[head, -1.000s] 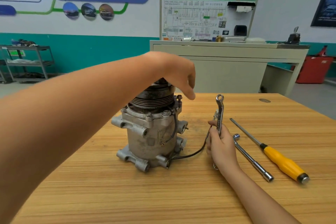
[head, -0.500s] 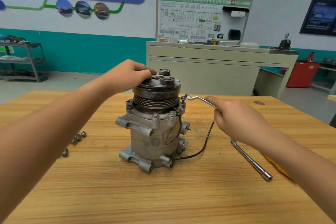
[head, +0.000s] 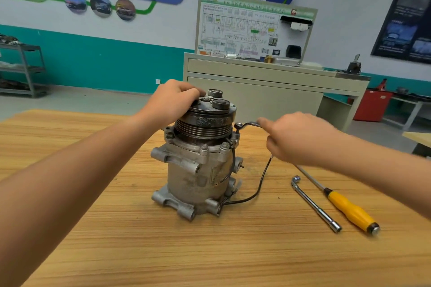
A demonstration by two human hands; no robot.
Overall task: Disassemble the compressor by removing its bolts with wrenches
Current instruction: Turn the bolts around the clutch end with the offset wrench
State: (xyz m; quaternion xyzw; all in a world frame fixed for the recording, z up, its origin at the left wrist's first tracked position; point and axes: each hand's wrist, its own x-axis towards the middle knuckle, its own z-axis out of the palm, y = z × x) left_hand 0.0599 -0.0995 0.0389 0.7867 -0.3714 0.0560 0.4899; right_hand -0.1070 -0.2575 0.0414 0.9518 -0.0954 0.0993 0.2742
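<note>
Swung the wrench (head: 248,124) down from upright beside the compressor (head: 200,170), as held 1 s ago, to nearly level. Brought the left hand (head: 173,102) down from its hover of 1 s ago and kept it on top since 0.5 s ago.

Grips the rim of the black clutch plate with that hand, fingers bent over onto the top face. Holds the wrench handle in the right hand (head: 300,140), fingers curled round it, forefinger stretched along the shaft; hides most of the handle inside the blurred fist. Sets the ring end over 1 bolt (head: 238,127) on the upper flange, on the compressor's right side.

Leaves the compressor standing upright near the middle of the wooden table (head: 210,251), pulley end up, with a black cable (head: 261,182) trailing from its base out to the right and up toward the right hand.

To the right on the table: an L-shaped socket wrench (head: 314,202) and a yellow-handled screwdriver (head: 349,209), lying near each other without touching, the screwdriver's shaft passing under the right forearm.

Behind the table: a beige cabinet (head: 256,91) carrying a wiring-diagram board, a grey shelf rack (head: 23,70) far left, a red bin (head: 373,105) far right.
</note>
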